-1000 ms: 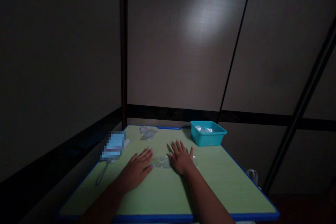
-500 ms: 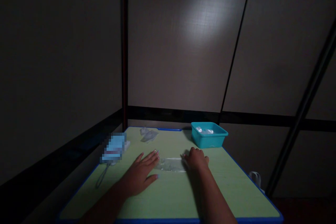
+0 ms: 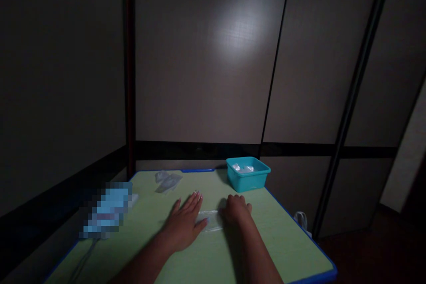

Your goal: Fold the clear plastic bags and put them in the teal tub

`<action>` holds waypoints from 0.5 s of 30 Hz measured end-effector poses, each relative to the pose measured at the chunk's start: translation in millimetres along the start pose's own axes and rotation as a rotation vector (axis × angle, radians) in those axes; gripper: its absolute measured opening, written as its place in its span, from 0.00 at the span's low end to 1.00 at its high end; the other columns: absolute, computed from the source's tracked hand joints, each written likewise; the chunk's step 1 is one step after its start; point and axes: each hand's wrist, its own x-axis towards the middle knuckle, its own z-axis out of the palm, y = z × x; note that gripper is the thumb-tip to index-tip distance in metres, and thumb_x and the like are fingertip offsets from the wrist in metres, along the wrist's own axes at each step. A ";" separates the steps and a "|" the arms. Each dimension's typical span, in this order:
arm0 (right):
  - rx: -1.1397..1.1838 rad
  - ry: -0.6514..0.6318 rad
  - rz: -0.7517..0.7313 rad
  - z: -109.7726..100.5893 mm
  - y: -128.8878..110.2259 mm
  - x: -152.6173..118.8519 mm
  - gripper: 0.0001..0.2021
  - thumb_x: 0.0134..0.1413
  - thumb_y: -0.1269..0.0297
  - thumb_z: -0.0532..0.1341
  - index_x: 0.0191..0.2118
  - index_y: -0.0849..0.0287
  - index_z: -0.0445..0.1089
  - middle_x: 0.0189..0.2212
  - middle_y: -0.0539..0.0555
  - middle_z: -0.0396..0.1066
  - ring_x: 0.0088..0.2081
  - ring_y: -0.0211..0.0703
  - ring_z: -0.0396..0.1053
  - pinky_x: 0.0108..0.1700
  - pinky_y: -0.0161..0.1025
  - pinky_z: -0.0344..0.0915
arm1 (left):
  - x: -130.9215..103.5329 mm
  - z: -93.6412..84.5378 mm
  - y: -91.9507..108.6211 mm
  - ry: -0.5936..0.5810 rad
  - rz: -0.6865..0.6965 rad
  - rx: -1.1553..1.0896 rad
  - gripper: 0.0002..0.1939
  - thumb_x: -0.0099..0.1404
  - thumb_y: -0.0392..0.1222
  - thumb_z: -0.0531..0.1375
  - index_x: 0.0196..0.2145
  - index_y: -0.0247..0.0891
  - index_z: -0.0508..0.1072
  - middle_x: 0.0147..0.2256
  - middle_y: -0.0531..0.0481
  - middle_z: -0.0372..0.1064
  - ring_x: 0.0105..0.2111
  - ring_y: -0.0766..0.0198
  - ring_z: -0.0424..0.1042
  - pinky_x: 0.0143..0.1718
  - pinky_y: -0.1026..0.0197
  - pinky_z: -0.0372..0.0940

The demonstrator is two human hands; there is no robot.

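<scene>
My left hand point(image 3: 183, 226) lies flat, gripping nothing — likely steadying the clear plastic point(image 3: 214, 221); my right hand point(image 3: 237, 209) curls at its end — any pinch hidden.

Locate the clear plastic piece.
Low centre in the head view, the clear plastic piece lies on the green table between the left hand and right hand.

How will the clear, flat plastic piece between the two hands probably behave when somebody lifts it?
The plastic piece would likely be floppy, since it looks thin and lies flat on the pale green tabletop. It is probably light, as the green shows through it. It may also be slippery, judging by the shiny glints along its edges.
</scene>
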 end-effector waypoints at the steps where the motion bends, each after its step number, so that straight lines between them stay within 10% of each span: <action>1: -0.004 0.001 0.000 -0.7 0.4 -0.6 0.18 0.43 0.60 0.59 0.43 0.57 0.67 0.45 0.61 0.66 0.50 0.57 0.58 0.45 0.56 0.56 | 1.2 1.0 2.7 -0.013 0.011 -0.007 0.34 0.63 0.62 0.36 0.62 0.43 0.41 0.63 0.49 0.32 0.62 0.56 0.35 0.58 0.42 0.36; 15: 0.135 -0.081 0.020 -6.9 14.6 3.2 0.11 0.44 0.61 0.58 0.35 0.57 0.70 0.37 0.59 0.72 0.39 0.51 0.68 0.38 0.45 0.60 | 4.6 4.4 8.0 -0.117 0.014 -0.022 0.39 0.62 0.65 0.34 0.62 0.38 0.37 0.63 0.47 0.30 0.62 0.54 0.34 0.57 0.39 0.38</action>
